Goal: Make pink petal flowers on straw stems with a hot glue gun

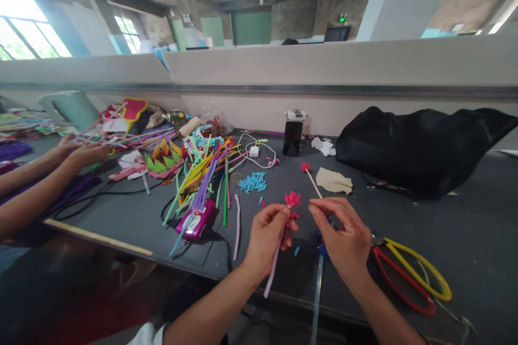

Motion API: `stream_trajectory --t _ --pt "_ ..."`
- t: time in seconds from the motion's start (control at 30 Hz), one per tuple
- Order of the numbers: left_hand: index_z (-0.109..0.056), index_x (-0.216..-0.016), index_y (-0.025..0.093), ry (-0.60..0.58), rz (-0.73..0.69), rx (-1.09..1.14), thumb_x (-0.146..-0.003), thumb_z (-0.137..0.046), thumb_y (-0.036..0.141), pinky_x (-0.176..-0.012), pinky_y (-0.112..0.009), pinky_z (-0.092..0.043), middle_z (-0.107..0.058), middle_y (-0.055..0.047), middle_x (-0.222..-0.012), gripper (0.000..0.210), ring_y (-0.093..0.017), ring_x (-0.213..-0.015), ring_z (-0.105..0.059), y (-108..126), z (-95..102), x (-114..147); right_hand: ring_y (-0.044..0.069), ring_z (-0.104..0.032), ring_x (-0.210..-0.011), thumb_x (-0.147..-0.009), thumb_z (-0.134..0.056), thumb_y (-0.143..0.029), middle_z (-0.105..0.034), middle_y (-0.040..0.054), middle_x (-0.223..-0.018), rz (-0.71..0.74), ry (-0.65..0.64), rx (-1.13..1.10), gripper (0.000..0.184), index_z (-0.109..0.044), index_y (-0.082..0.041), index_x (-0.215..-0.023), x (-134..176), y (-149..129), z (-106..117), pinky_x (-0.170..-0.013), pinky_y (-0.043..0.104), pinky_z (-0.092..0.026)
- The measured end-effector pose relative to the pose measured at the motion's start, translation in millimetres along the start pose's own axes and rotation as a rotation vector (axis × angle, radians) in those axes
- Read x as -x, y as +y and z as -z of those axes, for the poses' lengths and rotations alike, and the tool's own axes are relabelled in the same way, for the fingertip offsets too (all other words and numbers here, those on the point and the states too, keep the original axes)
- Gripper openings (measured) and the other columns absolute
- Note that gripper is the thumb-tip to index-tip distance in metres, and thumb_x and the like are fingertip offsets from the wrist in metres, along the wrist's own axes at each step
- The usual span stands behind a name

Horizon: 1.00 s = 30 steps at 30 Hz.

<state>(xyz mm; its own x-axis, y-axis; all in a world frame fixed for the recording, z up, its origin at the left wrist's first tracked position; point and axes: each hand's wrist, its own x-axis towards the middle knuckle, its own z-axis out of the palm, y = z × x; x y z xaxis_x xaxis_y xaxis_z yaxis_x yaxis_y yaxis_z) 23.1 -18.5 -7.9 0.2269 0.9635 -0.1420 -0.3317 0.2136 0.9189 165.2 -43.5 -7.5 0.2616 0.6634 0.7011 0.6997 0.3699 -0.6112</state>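
Note:
Between thumb and fingers, my left hand [269,234] grips a pale lilac pipe cleaner stem [273,272] topped by a pinkish-red flower [292,198]. More red petals show just below the bloom, by my fingers. To the right, my right hand [343,234] is closed in a pinch; whatever its fingertips hold is too small to make out. A pale stem with a small red tip [313,183] runs behind that hand, and I cannot tell whether it touches it. Under the right hand is a partly hidden blue tool [322,249] with a translucent stick [318,299].
Red-and-yellow-handled scissors [408,275] lie right, below a black bag [421,145]. Blue short pieces [253,183], bundled pipe cleaners [206,178] and a purple device [197,221] lie left. A phone [292,138] stands behind. Another person's hands [83,151] work far left.

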Motion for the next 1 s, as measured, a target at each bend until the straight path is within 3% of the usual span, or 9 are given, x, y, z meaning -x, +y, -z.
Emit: stream_trajectory --t 0.17,0.5,0.7,0.83,1.0 --pt "-0.060 -0.082 0.015 -0.001 0.036 0.071 -0.076 -0.069 0.040 -0.033 -0.016 -0.029 -0.064 0.001 -0.063 0.027 -0.006 -0.037 -0.049 1 2.4 0 0.015 -0.063 -0.082 -0.089 -0.061 -0.027 -0.067 0.0002 -0.087 0.004 -0.028 -0.023 0.009 -0.070 -0.024 -0.092 0 -1 2 -0.075 0.028 -0.048" --pt "-0.062 -0.075 0.013 -0.046 0.088 0.145 -0.075 -0.068 0.038 -0.032 -0.017 -0.030 -0.051 0.006 -0.049 0.026 -0.005 -0.032 -0.041 4 4.2 -1 0.016 -0.062 -0.078 -0.089 -0.059 -0.032 -0.067 0.0006 -0.086 -0.021 -0.141 0.033 0.014 -0.070 -0.025 -0.091 0 10 0 -0.074 0.030 -0.048" --pt "-0.061 -0.075 0.014 -0.038 0.086 0.154 -0.074 -0.068 0.039 -0.032 -0.018 -0.029 -0.050 0.006 -0.048 0.026 -0.005 -0.031 -0.040 3 5.5 -3 0.018 -0.064 -0.080 -0.088 -0.057 -0.035 -0.068 0.0009 -0.084 -0.089 -0.309 0.095 0.017 -0.070 -0.025 -0.090 0 25 -2 -0.077 0.032 -0.049" --pt "-0.061 -0.074 0.014 -0.012 0.064 0.183 -0.073 -0.069 0.038 -0.032 -0.018 -0.029 -0.051 0.006 -0.049 0.025 -0.005 -0.032 -0.040 5 9.5 -4 0.019 -0.066 -0.081 -0.088 -0.052 -0.034 -0.069 0.0020 -0.088 -0.116 -0.429 0.232 0.021 -0.068 -0.024 -0.096 2 36 11 -0.075 0.033 -0.050" --pt "-0.062 -0.076 0.013 0.025 0.009 0.203 -0.074 -0.069 0.035 -0.033 -0.018 -0.029 -0.055 0.004 -0.053 0.023 -0.005 -0.034 -0.042 11 15.6 -6 0.024 -0.068 -0.088 -0.080 -0.051 -0.031 -0.071 0.0055 -0.095 -0.128 -0.577 0.436 0.037 -0.063 -0.022 -0.113 18 55 42 -0.077 0.038 -0.052"
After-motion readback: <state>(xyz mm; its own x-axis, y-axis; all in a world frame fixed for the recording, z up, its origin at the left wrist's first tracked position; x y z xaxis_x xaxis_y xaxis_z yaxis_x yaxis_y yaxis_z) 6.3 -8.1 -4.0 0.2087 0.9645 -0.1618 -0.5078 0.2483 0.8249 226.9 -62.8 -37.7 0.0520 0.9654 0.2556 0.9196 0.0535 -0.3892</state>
